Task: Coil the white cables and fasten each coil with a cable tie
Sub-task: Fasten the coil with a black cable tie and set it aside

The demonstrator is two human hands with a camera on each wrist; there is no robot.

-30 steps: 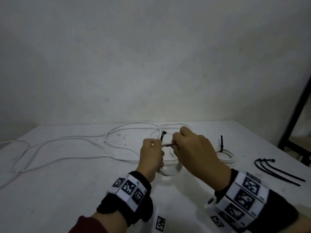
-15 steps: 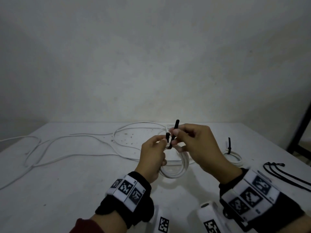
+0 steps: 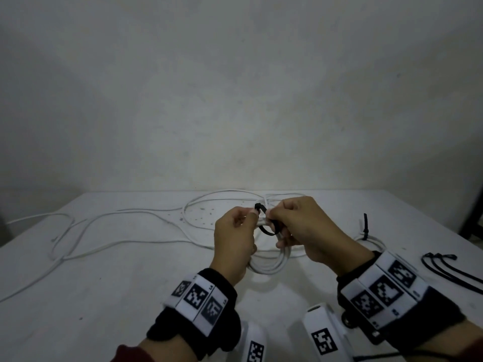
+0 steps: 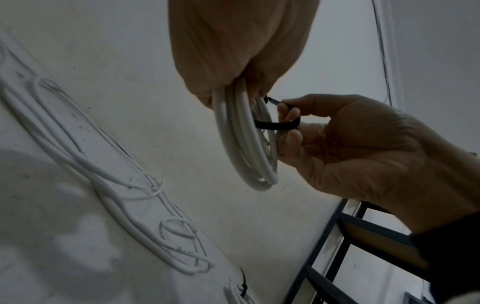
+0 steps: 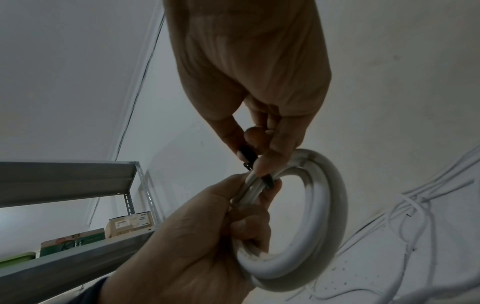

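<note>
A small coil of white cable (image 3: 271, 265) hangs above the table, its top gripped in my left hand (image 3: 251, 218). In the left wrist view the coil (image 4: 244, 139) hangs from the curled fingers. A black cable tie (image 3: 266, 222) loops round the coil's top strands. My right hand (image 3: 274, 218) pinches the tie (image 4: 278, 125) between thumb and fingers, right beside the left hand. The right wrist view shows the tie (image 5: 246, 154) pinched against the coil (image 5: 330, 205). How the tie's head and tail meet is hidden.
Loose white cable (image 3: 117, 231) sprawls over the left and back of the white table (image 3: 104, 296). A tied coil (image 3: 366, 236) lies at the right, with spare black ties (image 3: 444, 267) near the right edge. A dark metal shelf frame (image 4: 350, 236) stands beyond the table.
The tie's tail stood upright above my fingers half a second ago; now it is bent down in a loop round the coil. Both hands stay close together at the coil's top.
</note>
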